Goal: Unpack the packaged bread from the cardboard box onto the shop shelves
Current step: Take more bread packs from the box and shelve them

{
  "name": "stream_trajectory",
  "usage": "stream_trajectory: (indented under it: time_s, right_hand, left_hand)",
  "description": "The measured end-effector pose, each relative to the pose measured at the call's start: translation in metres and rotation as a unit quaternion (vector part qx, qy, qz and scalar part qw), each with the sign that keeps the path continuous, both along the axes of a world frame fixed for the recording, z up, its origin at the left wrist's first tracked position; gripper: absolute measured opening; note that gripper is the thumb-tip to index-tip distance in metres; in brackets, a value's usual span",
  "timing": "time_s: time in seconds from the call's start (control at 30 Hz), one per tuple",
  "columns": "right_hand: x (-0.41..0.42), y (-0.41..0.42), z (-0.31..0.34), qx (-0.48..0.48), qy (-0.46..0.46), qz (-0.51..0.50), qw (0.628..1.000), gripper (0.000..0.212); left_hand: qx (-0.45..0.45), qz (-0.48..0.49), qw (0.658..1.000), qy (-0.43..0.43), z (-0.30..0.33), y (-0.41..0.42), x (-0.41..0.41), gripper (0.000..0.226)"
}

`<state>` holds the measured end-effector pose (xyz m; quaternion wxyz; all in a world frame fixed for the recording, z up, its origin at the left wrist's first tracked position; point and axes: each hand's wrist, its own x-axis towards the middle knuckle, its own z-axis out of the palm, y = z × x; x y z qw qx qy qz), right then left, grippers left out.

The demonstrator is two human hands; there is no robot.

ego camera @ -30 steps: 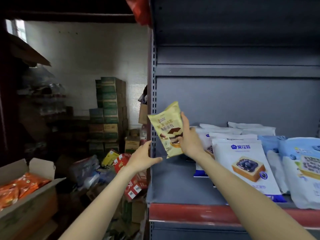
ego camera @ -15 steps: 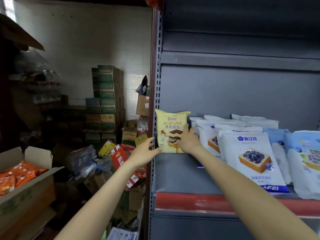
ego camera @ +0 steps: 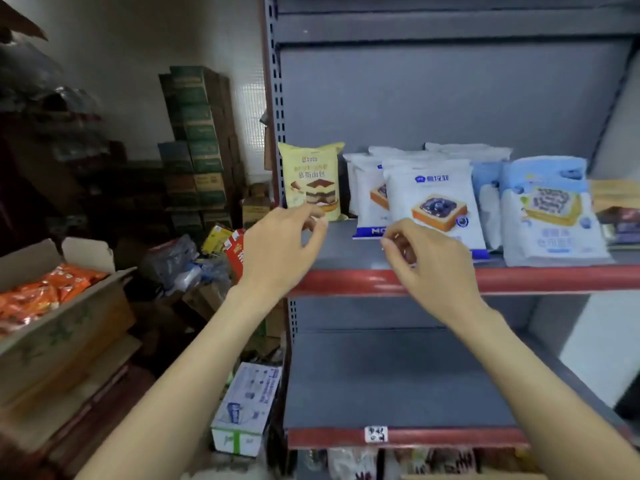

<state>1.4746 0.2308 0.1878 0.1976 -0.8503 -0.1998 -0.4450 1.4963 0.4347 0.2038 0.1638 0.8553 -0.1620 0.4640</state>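
A yellow mousse bread pack stands upright at the far left of the grey shelf, against the back panel. My left hand hovers just in front of its lower edge with loosely curled fingers, holding nothing. My right hand hangs over the shelf's red front rail, fingers loosely curled and empty. White and blue blueberry toast packs stand to the right of the yellow pack. An open cardboard box holding orange packs sits at the left.
Light blue bread bags fill the shelf's right part. A lower grey shelf lies below. Left of the upright post are stacked green cartons, loose goods on the floor and a white carton.
The yellow pack now stands on the shelf by itself. Both hands have let go and drawn back toward me. The camera has tilted downward.
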Motion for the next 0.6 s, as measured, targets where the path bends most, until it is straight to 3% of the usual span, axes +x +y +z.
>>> stream_trajectory:
  time_s: [0.13,0.23,0.27,0.33,0.4,0.5,0.6]
  right_hand:
    - [-0.062,-0.058,-0.062,-0.003,0.062,0.009,0.998,0.024]
    - [-0.100,-0.112,-0.120,-0.015,0.274,0.039,0.961,0.013]
    - [-0.113,-0.131,-0.139,-0.030,0.365,0.048,0.929,0.008]
    - [-0.139,-0.165,-0.177,-0.101,0.493,0.053,0.862,0.016]
    - [-0.165,-0.194,-0.215,-0.154,0.569,0.044,0.807,0.025]
    - [-0.202,-0.236,-0.276,-0.087,0.635,0.034,0.767,0.022]
    - [-0.238,-0.277,-0.338,0.060,0.650,-0.010,0.757,0.016]
  left_hand:
    - [0.010,-0.067,0.996,-0.057,-0.043,-0.049,-0.058,0.031]
    - [0.008,-0.093,0.996,0.003,-0.095,-0.095,-0.097,0.035]
    - [0.014,-0.096,0.994,0.043,-0.115,-0.108,-0.109,0.034]
    - [0.037,-0.093,0.982,0.160,-0.159,-0.133,-0.131,0.032]
    - [0.072,-0.079,0.945,0.311,-0.200,-0.156,-0.154,0.030]
    - [0.103,-0.070,0.878,0.463,-0.260,-0.183,-0.181,0.025]
    - [0.048,-0.093,0.815,0.570,-0.316,-0.208,-0.200,0.022]
